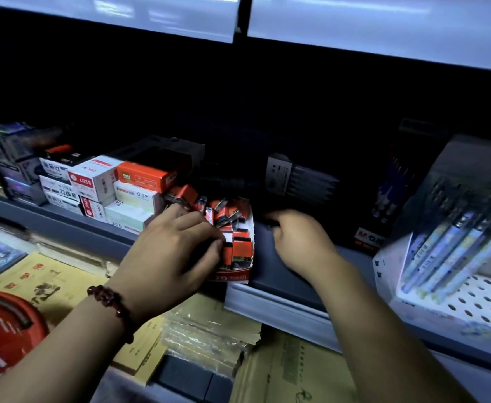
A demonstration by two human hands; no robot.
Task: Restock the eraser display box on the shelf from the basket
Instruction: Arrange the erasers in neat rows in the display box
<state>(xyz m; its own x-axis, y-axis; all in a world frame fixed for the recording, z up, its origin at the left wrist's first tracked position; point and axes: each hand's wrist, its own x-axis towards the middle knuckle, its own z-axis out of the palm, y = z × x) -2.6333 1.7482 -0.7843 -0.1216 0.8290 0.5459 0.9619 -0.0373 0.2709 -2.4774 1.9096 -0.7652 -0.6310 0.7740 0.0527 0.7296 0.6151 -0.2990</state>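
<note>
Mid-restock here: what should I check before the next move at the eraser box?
1. Display box seated on shelf: ok.
2. Erasers lined up: not ok, rear ones lie jumbled.
3. Left hand on the front erasers: ok, fingers curled onto them.
4. Right hand empty: cannot tell, curled beside the box in shadow.
5. Basket stock left: cannot tell, only its red rim shows.
</note>
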